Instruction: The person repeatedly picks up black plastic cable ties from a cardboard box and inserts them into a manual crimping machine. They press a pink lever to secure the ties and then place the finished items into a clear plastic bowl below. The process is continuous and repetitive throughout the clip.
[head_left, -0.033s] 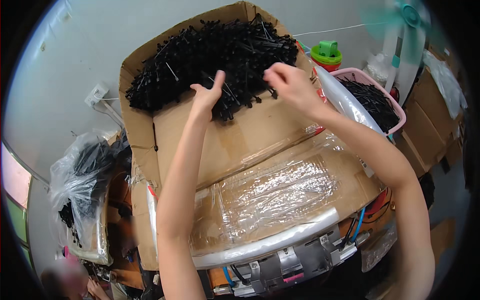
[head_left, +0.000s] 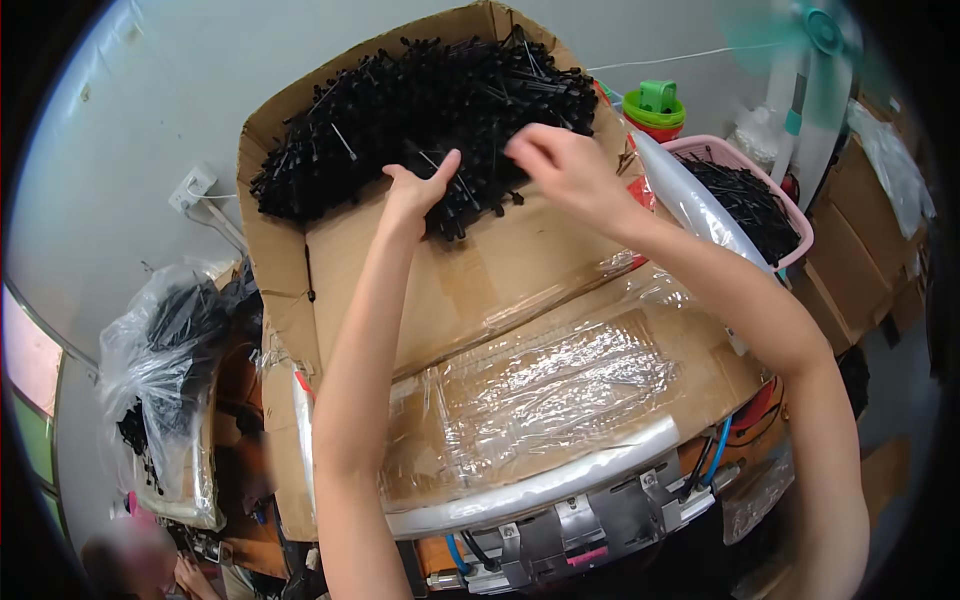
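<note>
Your left hand (head_left: 418, 192) reaches up with its fingers spread and thumb out, palm laid against the near edge of the pile of black cable ties (head_left: 420, 110); it touches the ties but has none closed in its grasp. Your right hand (head_left: 560, 165) is just beside it, to the right, with fingers curled downward over the same edge of the pile. It seems to be pinching a few ties, though the fingertips are turned away and you cannot be sure what they hold.

The ties lie heaped in the far half of a large open cardboard box (head_left: 280, 260), filling it from the left wall to the right corner. The near part of the box floor is bare brown board, and both your forearms cross above it.

In front of the box, a sheet of clear plastic film (head_left: 540, 390) stretches over a cardboard surface, with a pale tube running along its near rim. Below that sits a metal machine frame (head_left: 600, 520) with blue hoses.

To your left, a clear plastic bag (head_left: 160, 370) holds more black ties. To your right, a pink basket (head_left: 790, 215) is also filled with them, near stacked cardboard cartons (head_left: 860, 250) and a teal fan (head_left: 800, 40).
</note>
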